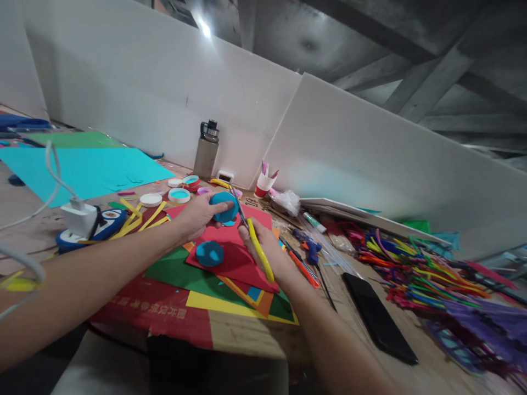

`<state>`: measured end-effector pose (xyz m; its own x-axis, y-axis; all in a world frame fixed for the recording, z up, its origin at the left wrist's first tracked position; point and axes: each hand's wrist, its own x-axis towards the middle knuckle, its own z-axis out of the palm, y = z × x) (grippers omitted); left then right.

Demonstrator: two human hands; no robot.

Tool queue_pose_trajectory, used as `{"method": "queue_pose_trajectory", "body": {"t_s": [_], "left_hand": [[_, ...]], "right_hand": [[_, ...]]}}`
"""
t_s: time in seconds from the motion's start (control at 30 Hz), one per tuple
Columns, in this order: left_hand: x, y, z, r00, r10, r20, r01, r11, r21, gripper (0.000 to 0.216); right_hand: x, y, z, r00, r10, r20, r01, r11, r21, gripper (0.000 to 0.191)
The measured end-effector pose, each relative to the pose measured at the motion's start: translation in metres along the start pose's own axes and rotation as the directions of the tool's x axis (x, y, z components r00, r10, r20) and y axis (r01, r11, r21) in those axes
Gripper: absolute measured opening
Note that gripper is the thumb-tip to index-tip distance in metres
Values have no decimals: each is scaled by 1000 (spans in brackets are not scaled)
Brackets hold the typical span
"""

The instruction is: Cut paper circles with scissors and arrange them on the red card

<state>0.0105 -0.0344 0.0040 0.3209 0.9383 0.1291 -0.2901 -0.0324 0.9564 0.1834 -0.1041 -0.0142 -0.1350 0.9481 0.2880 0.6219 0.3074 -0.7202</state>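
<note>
My left hand (197, 215) pinches a round blue foam piece (224, 207), holding it above a red sheet (242, 263). Closed round yellow-handled scissors (257, 247), my right hand (263, 249) points the blades up at the blue piece's right edge. A second blue round piece (209, 253) lies on the red sheet below my left hand. Green (177, 271), yellow and orange sheets are stacked under the red one.
A big cyan sheet (82, 170) lies at the left, with white lids (179, 195) beside it. A grey water bottle (206, 150) stands by the white wall. A black phone (379, 318), an orange cutter (304, 269), a blue glue gun (310, 248) and many pipe cleaners (428, 269) lie right.
</note>
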Motion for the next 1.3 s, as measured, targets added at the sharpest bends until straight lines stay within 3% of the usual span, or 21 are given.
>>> {"method": "queue_pose_trajectory", "body": {"t_s": [0.77,0.97,1.1,1.3], "left_hand": [[2,1,-4,995,-36,96,32,999,39,20],[2,3,-8,988,-53,143,39,994,102,28],[1,1,-8,986,-45,159,16,983,181,25],[-1,8,-6,983,-89,163,46,967,251,19]], "right_hand": [[-3,-2,-2,999,20,28,-22,999,44,43],[-3,-3,-3,999,25,23,-24,1000,-17,44],[-3,-3,-6,999,-31,37,32,998,-48,40],[-3,-4,-10,998,-14,69,19,997,-75,42]]}}
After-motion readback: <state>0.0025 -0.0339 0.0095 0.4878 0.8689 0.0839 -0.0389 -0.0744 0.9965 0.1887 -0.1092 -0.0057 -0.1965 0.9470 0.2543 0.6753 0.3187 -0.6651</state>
